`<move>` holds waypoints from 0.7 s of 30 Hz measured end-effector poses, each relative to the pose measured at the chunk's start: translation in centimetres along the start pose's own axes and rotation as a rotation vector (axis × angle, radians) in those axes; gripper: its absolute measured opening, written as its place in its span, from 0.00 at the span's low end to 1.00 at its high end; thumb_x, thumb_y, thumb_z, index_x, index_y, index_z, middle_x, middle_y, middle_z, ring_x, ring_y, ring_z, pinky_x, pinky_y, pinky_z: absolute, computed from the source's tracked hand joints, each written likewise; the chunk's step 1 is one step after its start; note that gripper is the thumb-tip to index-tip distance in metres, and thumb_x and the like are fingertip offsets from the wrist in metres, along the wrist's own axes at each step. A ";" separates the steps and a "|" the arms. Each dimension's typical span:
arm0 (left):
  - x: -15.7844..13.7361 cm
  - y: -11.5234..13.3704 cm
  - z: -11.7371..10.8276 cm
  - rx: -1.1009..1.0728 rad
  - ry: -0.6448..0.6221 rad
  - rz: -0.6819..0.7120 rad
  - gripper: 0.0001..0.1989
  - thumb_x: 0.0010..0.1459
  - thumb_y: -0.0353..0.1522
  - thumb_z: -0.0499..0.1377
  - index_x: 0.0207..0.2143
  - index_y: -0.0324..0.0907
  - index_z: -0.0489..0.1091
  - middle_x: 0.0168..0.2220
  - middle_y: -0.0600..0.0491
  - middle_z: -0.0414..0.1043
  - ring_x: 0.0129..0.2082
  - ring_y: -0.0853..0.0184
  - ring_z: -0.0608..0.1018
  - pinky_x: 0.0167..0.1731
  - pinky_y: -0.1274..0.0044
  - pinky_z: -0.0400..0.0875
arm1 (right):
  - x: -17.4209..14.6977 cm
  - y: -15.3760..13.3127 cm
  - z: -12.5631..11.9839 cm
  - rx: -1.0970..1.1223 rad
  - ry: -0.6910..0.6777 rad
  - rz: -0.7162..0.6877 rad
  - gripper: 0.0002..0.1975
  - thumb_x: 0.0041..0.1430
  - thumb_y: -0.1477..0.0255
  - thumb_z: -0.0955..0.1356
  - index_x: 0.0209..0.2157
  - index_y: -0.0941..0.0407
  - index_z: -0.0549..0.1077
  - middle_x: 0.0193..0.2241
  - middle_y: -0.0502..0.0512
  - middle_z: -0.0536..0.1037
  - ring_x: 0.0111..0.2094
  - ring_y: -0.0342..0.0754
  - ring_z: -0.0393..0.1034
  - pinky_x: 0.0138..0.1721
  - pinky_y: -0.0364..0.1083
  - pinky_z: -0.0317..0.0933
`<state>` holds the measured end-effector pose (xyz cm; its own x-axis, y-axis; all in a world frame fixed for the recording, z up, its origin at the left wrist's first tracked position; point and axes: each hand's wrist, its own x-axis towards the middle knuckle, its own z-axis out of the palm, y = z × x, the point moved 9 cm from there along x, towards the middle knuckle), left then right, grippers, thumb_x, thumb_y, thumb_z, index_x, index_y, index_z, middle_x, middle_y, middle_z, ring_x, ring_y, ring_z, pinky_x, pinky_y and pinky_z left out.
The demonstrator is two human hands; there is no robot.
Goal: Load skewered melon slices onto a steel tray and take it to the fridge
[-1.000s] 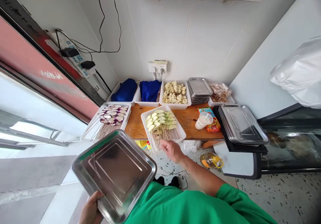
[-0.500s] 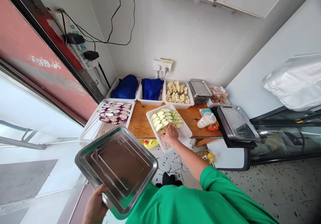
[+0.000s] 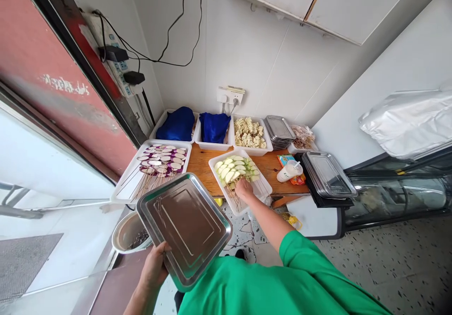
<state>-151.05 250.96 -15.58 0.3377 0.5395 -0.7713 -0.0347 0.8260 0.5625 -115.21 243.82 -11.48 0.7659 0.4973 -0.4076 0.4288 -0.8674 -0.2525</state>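
A steel tray (image 3: pixel 185 229) is gripped level at its near edge by the left hand (image 3: pixel 154 267), ready as a landing spot, while the right hand (image 3: pixel 243 189) is closed on the zucchini skewers (image 3: pixel 236 170) in the white tub (image 3: pixel 263 190).

Single head-worn view, high and wide, facing forward and down over green sleeve onto wooden counter (image 3: pixel 201 169) against corner walls.
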 end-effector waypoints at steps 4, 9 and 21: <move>0.6 -0.1 1.1 -0.006 -0.025 -0.003 0.11 0.32 0.25 0.55 0.23 0.43 0.57 0.13 0.62 0.61 0.12 0.68 0.68 0.14 0.77 0.65 | -0.7 -0.4 -0.4 0.010 0.023 -0.059 0.20 0.63 0.74 0.56 0.54 0.67 0.59 0.48 0.70 0.70 0.47 0.51 0.67 0.41 0.45 0.60; 1.6 -0.3 2.6 -0.023 -0.065 -0.009 0.11 0.32 0.24 0.54 0.22 0.43 0.56 0.13 0.61 0.61 0.14 0.68 0.70 0.15 0.78 0.66 | -1.4 -0.8 -0.9 0.007 0.045 -0.147 0.18 0.63 0.74 0.56 0.52 0.66 0.61 0.47 0.69 0.70 0.47 0.51 0.66 0.42 0.44 0.58; 2.8 -0.7 5.1 -0.018 -0.104 -0.076 0.10 0.32 0.23 0.54 0.22 0.41 0.59 0.13 0.59 0.62 0.15 0.67 0.71 0.14 0.78 0.66 | -0.1 2.5 -2.7 0.018 0.094 -0.164 0.10 0.64 0.72 0.57 0.41 0.64 0.63 0.37 0.64 0.73 0.36 0.49 0.67 0.34 0.43 0.56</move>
<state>-145.25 251.07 -16.65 0.4357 0.4557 -0.7762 -0.0217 0.8674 0.4971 -112.94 241.52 -9.72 0.7283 0.6270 -0.2764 0.5435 -0.7742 -0.3243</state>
